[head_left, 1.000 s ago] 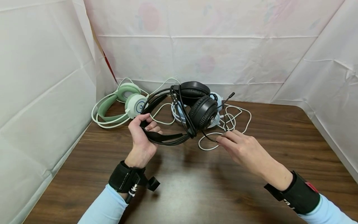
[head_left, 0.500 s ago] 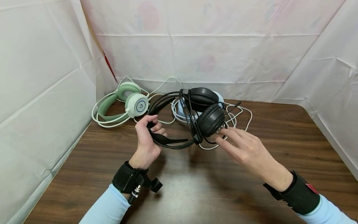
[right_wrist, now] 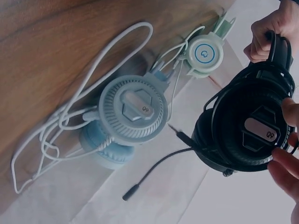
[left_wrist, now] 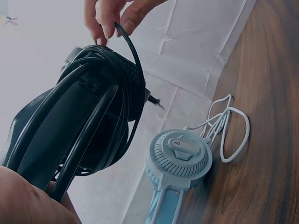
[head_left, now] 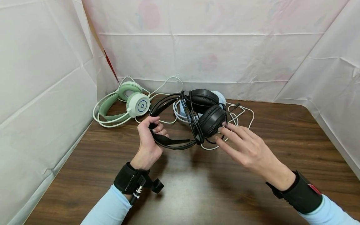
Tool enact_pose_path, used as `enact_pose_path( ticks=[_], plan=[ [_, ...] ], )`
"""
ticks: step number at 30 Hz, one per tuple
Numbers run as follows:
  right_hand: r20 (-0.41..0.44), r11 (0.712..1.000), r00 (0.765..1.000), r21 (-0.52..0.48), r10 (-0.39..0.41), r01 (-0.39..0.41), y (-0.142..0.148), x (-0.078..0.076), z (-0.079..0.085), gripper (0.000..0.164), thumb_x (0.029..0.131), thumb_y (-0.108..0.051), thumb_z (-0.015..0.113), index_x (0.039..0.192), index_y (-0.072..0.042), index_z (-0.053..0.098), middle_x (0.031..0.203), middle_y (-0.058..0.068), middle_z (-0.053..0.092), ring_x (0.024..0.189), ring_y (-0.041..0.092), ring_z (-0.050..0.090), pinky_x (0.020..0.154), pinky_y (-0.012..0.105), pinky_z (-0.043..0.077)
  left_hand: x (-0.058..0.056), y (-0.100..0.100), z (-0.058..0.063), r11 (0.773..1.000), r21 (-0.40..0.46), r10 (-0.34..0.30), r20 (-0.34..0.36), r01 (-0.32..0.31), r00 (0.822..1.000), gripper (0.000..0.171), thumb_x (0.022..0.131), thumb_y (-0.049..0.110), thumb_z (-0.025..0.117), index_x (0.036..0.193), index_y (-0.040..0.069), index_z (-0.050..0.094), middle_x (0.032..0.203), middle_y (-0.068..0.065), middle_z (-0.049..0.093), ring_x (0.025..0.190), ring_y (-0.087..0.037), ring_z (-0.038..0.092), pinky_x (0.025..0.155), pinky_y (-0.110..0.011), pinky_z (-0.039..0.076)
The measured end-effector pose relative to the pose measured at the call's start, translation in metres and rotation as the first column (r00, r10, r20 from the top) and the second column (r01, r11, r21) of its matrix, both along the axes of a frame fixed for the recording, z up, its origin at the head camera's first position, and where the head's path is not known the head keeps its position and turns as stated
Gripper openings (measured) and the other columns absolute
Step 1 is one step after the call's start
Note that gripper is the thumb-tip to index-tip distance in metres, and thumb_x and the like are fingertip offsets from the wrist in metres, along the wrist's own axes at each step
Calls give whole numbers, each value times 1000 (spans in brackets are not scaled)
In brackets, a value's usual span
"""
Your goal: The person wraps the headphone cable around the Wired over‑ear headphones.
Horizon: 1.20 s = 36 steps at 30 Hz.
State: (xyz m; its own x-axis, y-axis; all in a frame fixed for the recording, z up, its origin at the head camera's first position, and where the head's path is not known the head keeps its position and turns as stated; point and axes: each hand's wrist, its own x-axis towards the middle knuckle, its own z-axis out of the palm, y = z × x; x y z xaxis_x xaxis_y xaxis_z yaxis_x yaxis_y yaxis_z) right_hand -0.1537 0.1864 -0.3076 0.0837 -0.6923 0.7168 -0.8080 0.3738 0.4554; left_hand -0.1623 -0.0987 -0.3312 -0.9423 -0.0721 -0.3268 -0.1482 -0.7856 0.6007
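Note:
My left hand (head_left: pixel 149 137) grips the padded headband of a black over-ear headset (head_left: pixel 212 121), held up over the wooden table. Its cable (left_wrist: pixel 133 51) is wound in several loops around the band beside the ear cups. At the nearer ear cup (right_wrist: pixel 259 128), my right hand (head_left: pixel 248 147) pinches the cable between thumb and finger, its other fingers spread against the cup. A thin microphone boom (right_wrist: pixel 159 168) sticks out from the headset, and a cable plug (right_wrist: pixel 183 136) shows beside it. In the head view my right thumb is hidden.
A pale green headset (head_left: pixel 142 106) lies at the back left of the table (head_left: pixel 180 187). Behind the black one sits a light blue headset (right_wrist: pixel 133 109), with a loose white cable (head_left: pixel 248 112) to its right. White sheeting (head_left: pixel 197 56) walls the back and sides.
The black headset and my left hand have shifted slightly right and toward me. My right hand has brought the cable up to the ear cup, its fingers spreading there.

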Motion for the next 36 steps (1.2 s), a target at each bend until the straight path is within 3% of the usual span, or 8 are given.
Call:
enact_pose_path(
  ticks=[8, 15, 25, 32, 36],
  plan=[
    [-57, 997, 996, 16, 73, -73, -2, 1, 7, 26, 98, 13, 51, 103, 3, 76, 114, 26, 72, 99, 39, 72, 76, 45, 60, 1, 5, -1, 999, -28, -40, 6, 40, 999, 27, 95, 18, 45, 68, 22, 42, 51, 14, 26, 44, -2, 19, 46, -19, 17],
    [26, 994, 998, 87, 65, -67, -1, 2, 14, 28, 103, 7, 46, 113, 5, 72, 125, 26, 68, 112, 38, 69, 87, 46, 59, 2, 9, -3, 994, -63, -94, 0, 94, 996, 29, 95, 18, 46, 67, 24, 40, 53, 15, 26, 44, -1, 19, 46, -18, 18],
    [126, 985, 983, 89, 133, -145, -2, -2, 26, 30, 106, -19, 55, 114, 3, 73, 126, 24, 69, 110, 37, 71, 90, 43, 59, 1, 12, -3, 978, -130, -161, 8, 161, 987, 36, 92, 18, 48, 60, 23, 33, 55, 15, 24, 46, -1, 18, 46, -18, 16],
    [216, 982, 975, 172, 43, -82, -1, -5, 23, 41, 106, -33, 55, 125, 1, 69, 139, 21, 62, 124, 33, 65, 97, 43, 57, 3, 17, -5, 954, -221, -208, 2, 203, 978, 36, 91, 18, 50, 59, 21, 34, 60, 13, 18, 47, -3, 16, 47, -20, 15],
    [297, 973, 954, 227, -28, -42, 1, -8, 21, 51, 103, -41, 58, 131, 1, 65, 145, 20, 58, 130, 32, 61, 103, 44, 54, 5, 19, -6, 939, -260, -240, -25, 225, 971, 33, 90, 17, 49, 63, 20, 32, 63, 10, 15, 50, -5, 12, 48, -21, 14]
  ],
)
